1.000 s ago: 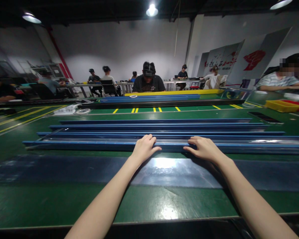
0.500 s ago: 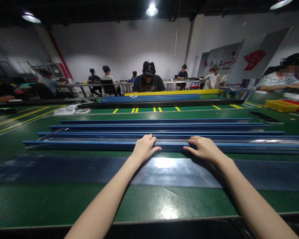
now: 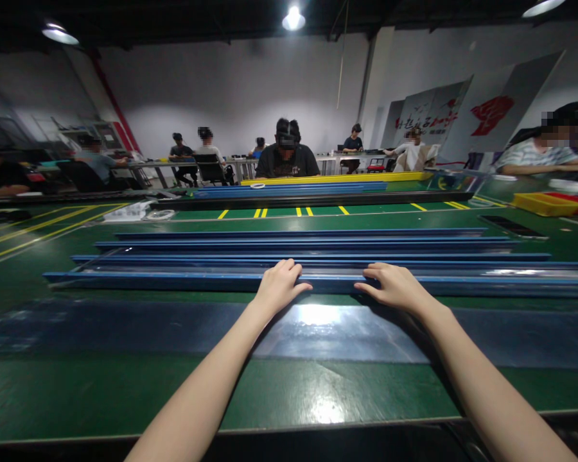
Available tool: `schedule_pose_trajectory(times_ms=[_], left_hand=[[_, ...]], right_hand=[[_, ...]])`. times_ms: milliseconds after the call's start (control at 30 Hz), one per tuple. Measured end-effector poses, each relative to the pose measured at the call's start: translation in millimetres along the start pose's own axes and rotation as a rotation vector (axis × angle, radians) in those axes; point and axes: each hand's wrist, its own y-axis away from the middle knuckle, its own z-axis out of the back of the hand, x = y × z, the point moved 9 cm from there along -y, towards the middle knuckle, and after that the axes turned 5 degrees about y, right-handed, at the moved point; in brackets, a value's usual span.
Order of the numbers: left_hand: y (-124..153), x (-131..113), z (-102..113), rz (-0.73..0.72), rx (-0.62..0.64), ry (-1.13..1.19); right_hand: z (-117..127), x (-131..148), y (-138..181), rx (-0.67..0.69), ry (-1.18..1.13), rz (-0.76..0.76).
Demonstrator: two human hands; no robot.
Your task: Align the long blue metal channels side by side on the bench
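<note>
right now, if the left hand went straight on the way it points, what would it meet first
Most likely the far wall of the nearest blue channel, as the left hand curls over its near rim; depth is unclear there, so the fingers may already be close to it.

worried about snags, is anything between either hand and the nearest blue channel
Nothing visible is: the left hand and right hand both touch the near wall of the nearest blue channel. The flat translucent strip lies on the wearer's side, beneath the arms, not between hands and channel.
</note>
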Motion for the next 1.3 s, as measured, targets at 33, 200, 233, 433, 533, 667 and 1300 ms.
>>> schedule_pose_trajectory(times_ms=[33,200,233,433,533,667,1300], left_hand=[[0.3,-0.1,0.0,-0.001,0.000,-0.001],[0.9,-0.5,-0.4,-0.003,0.002,-0.005],[0.8,-0.4,-0.3,-0.002,0.002,-0.005],[0.1,0.2,0.5,0.004,0.004,0.003],[-0.2,-0.1,0.7,0.003,0.005,0.009],[0.0,-0.3,0.2,0.008,0.010,0.019],[0.2,-0.3,-0.1,0.008,0.018,0.007]], right_hand=[[0.0,0.1,0.0,0.001,-0.001,0.001],[0.2,0.4,-0.2,0.002,-0.001,0.006],[0.5,0.2,-0.2,0.000,0.001,0.004],[0.6,0.3,-0.3,0.005,0.004,-0.001],[0.1,0.5,-0.4,0.014,0.005,-0.001],[0.5,0.3,0.1,0.017,0.007,-0.005],[0.5,0.7,0.1,0.015,-0.009,0.001]])
